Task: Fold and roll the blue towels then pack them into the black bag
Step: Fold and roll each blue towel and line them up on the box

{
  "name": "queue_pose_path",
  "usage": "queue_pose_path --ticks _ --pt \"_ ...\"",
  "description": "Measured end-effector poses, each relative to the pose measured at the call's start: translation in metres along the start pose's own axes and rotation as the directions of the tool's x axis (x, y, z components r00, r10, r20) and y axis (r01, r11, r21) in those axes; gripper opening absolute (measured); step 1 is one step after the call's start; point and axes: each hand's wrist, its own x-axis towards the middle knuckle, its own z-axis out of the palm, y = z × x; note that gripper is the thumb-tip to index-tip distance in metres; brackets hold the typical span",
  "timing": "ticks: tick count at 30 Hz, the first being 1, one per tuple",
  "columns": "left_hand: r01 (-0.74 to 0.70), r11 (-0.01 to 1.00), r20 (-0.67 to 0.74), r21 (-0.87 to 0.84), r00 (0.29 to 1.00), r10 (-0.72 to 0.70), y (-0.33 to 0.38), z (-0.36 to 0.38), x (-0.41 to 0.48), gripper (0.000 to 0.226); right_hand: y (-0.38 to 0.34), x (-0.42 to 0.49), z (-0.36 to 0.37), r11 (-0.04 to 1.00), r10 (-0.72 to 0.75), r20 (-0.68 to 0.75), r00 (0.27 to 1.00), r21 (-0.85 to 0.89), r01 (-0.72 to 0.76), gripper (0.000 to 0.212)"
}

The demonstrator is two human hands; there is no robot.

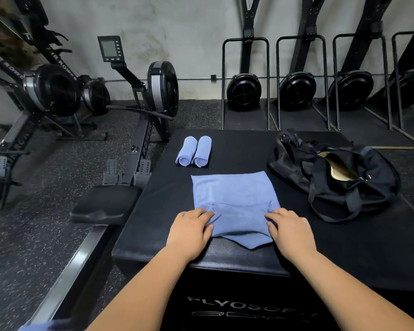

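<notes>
A blue towel [233,194] lies flat on the black padded box [237,151], its near edge folded up a little. My left hand [191,231] grips the near left part of that fold. My right hand [289,231] grips the near right part. Two rolled blue towels [193,151] lie side by side at the far left of the box top. The black bag [332,173] sits at the right of the box, its top open and a tan lining showing.
Rowing machines [139,96] stand on the speckled floor to the left, one seat [105,204] close to the box's left edge. More machines stand upright in racks [296,84] along the far wall. A bit of blue cloth [34,327] shows at the bottom left.
</notes>
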Motion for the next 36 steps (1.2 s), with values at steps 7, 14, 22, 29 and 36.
queue_pose_path --ticks 7,14,22,29,36 --pt "-0.021 1.0 -0.041 -0.012 0.999 0.021 0.001 -0.016 -0.03 0.037 -0.006 -0.04 -0.009 0.999 -0.035 -0.113 0.993 -0.008 0.034 0.01" --pt "0.046 0.994 -0.081 -0.1 0.995 -0.054 0.013 -0.031 -0.047 0.022 -0.005 -0.056 -0.017 0.996 -0.074 -0.159 0.984 0.035 0.081 0.033" --pt "0.149 0.955 0.039 -0.258 0.989 -0.144 0.015 -0.056 -0.06 0.027 -0.003 -0.073 -0.046 0.971 0.033 -0.003 0.999 0.239 -0.031 0.023" --pt "0.352 0.739 0.261 -0.575 0.935 -0.242 0.017 -0.051 -0.029 0.043 -0.001 -0.035 -0.056 0.845 0.148 0.308 0.94 0.455 -0.282 0.03" --pt "0.486 0.541 0.436 -0.686 0.87 -0.229 0.005 -0.048 -0.012 0.024 0.006 -0.017 -0.053 0.908 0.098 0.429 0.898 0.33 -0.257 0.023"
